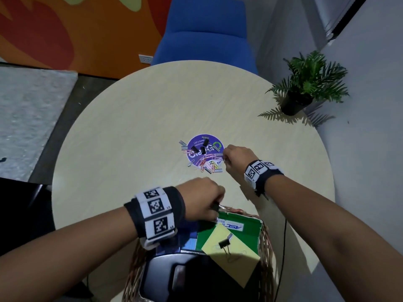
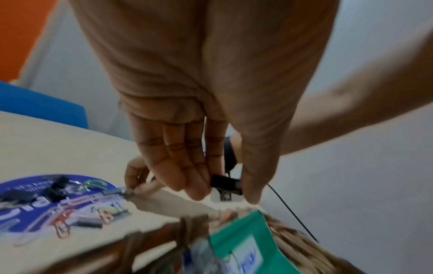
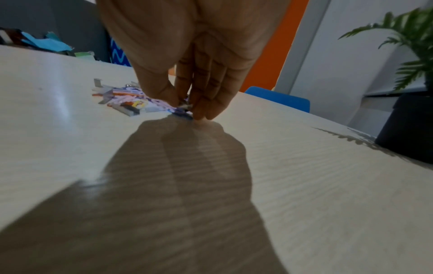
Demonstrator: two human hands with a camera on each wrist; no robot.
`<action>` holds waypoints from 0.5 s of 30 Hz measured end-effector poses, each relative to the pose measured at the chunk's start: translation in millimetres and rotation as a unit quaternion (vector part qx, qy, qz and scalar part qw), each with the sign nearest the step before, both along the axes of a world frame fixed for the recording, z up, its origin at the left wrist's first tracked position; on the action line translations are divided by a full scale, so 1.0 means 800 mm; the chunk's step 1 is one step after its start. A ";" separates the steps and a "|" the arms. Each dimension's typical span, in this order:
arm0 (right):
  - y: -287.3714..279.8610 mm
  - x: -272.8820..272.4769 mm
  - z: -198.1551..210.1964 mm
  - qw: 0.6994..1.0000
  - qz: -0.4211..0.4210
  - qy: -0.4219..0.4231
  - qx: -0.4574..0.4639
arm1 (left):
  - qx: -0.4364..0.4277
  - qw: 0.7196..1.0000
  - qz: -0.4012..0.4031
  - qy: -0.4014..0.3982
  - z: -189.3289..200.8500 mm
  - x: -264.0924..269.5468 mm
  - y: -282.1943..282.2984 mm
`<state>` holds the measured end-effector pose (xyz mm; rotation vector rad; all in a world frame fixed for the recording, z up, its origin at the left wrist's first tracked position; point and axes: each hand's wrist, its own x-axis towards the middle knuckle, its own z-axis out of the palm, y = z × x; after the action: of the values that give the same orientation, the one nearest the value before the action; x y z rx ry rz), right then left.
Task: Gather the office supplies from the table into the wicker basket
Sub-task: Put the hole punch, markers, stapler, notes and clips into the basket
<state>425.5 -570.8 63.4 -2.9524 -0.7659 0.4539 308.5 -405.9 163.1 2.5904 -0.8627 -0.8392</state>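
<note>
- The wicker basket (image 1: 266,256) sits at the bottom centre of the head view, holding a green folder (image 1: 244,234), a yellow sheet (image 1: 234,253) and a black binder clip (image 1: 224,244) lying on that sheet.
- The left hand (image 1: 201,199), just above the basket's far rim, pinches a small black binder clip (image 2: 226,182) between thumb and fingertips (image 2: 199,191); the clip sits at the very tips, over the basket's edge.
- The right hand (image 1: 236,159), right of centre, is down on the table (image 1: 130,127) with thumb and fingers closed on a small metal piece (image 3: 185,106) at the pile's right edge; what it is cannot be made out.
- The pile of paper clips, staple strips and binder clips (image 1: 204,156) lies on a round purple sticker (image 1: 197,141) at mid-frame.
- A potted plant (image 1: 305,86) stands at upper right, and a blue chair (image 1: 207,31) at top centre.
</note>
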 end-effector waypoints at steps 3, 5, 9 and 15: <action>-0.007 0.000 0.007 1.000 -0.022 0.009 -0.001 | 0.005 0.999 -0.036 0.021 -0.012 -0.019 -0.008; -0.015 -0.002 0.014 0.999 -0.034 0.015 0.013 | -0.011 0.999 -0.042 0.028 -0.017 -0.026 -0.008; -0.035 -0.019 0.038 0.992 -0.050 0.061 0.096 | -0.033 0.997 -0.039 0.056 -0.021 -0.032 0.000; -0.048 -0.077 0.082 0.950 -0.084 0.127 0.273 | -0.075 0.983 0.165 -0.006 -0.028 0.025 0.061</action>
<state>363.7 -608.8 128.6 -2.3587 -0.5025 0.5002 328.1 -356.7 140.8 2.5086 -0.4577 -0.6373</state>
